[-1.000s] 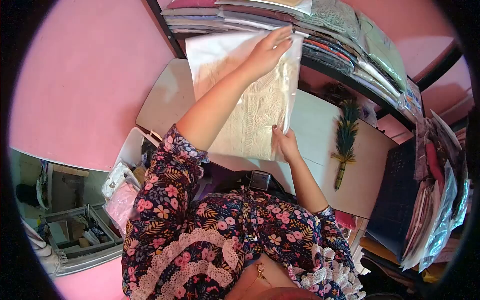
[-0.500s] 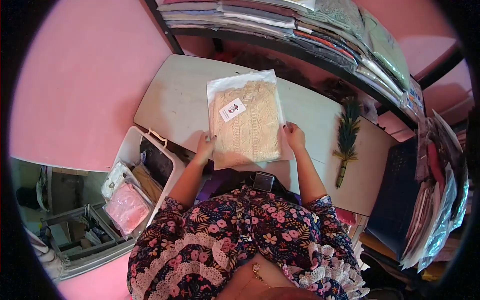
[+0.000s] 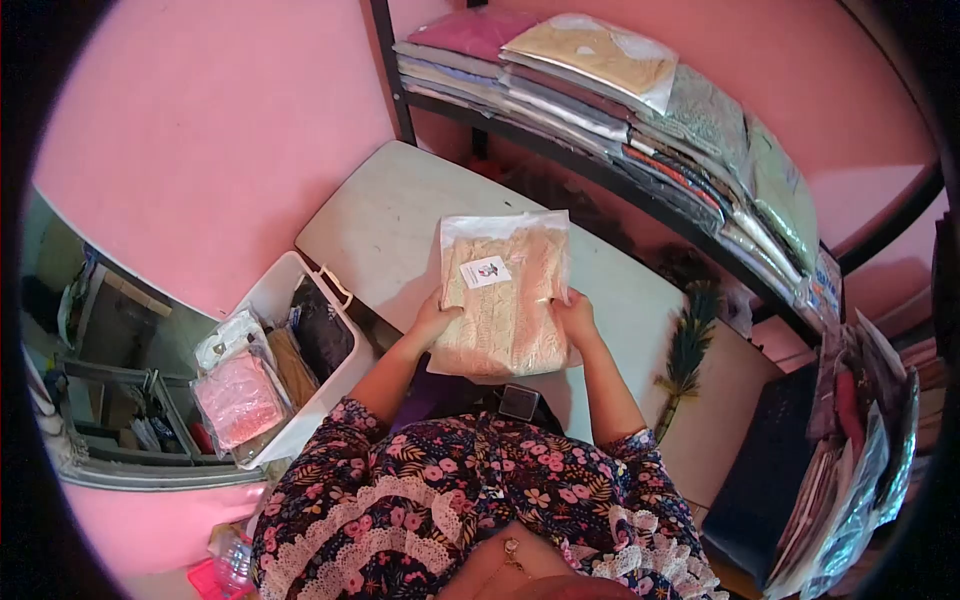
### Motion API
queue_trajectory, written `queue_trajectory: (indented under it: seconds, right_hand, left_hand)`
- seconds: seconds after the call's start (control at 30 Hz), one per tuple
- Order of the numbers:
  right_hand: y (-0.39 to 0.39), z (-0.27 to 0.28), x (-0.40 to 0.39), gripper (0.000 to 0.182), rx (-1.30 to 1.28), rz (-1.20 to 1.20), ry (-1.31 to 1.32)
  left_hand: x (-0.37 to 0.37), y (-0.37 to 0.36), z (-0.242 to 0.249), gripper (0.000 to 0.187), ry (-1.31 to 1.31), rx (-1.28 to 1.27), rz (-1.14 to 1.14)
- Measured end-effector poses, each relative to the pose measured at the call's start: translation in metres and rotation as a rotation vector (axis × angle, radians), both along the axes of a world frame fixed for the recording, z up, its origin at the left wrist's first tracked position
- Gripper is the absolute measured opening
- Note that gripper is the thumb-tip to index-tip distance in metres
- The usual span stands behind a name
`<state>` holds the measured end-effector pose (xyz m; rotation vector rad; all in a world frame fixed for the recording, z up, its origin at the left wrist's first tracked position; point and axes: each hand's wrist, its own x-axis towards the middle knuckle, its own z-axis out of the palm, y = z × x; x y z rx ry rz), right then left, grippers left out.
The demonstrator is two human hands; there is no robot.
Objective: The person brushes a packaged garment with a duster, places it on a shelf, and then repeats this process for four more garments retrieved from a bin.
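A beige knitted garment in a clear plastic bag (image 3: pixel 500 325) is held up over the near edge of the table, in front of my body. On its upper left part lies a white card tag (image 3: pixel 485 272) with a small printed figure. My left hand (image 3: pixel 434 320) grips the bag's left edge, thumb on top and the other fingers hidden beneath. At the right edge my right hand (image 3: pixel 575 314) is closed on it in the same way.
A white table (image 3: pixel 385 195) holds a dark green feathery plant-like item (image 3: pixel 690 345) on its right. Bagged garments (image 3: pixel 590 60) fill the shelf behind. At left stands a white bin (image 3: pixel 345 350) of packaged clothes; more packages (image 3: pixel 840 500) stand upright at right.
My view has shifted, showing more of the shelf. The bagged garment sits lower in view and tilts differently. My thumbs now lie over its front, where my fingers were at its side edges.
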<state>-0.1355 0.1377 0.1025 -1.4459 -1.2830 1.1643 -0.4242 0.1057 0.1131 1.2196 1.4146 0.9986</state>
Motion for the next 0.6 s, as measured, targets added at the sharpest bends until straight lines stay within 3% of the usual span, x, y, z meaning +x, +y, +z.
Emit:
queue_trajectory:
  seconds: [0.07, 0.17, 0.27, 0.43, 0.6]
  right_hand:
    - [-0.001, 0.021, -0.005, 0.026, -0.038, 0.04, 0.052]
    - [-0.003, 0.05, -0.009, 0.025, 0.01, 0.093, 0.071]
    - [-0.018, 0.098, -0.01, 0.025, 0.158, 0.133, -0.009]
    - [-0.041, 0.173, -0.007, 0.022, 0.382, 0.131, 0.203]
    - [-0.02, 0.239, 0.028, 0.016, 0.622, 0.049, 0.06]
  left_hand:
    - [-0.001, -0.008, 0.02, 0.057, -0.21, 0.028, -0.031]
    - [-0.004, -0.021, 0.052, 0.059, -0.249, 0.14, -0.053]
    - [0.0, -0.036, 0.093, 0.061, -0.218, 0.246, 0.022]
    - [0.001, -0.037, 0.144, 0.064, -0.132, 0.382, 0.011]
    - [0.022, 0.003, 0.233, 0.065, -0.013, 0.624, -0.078]
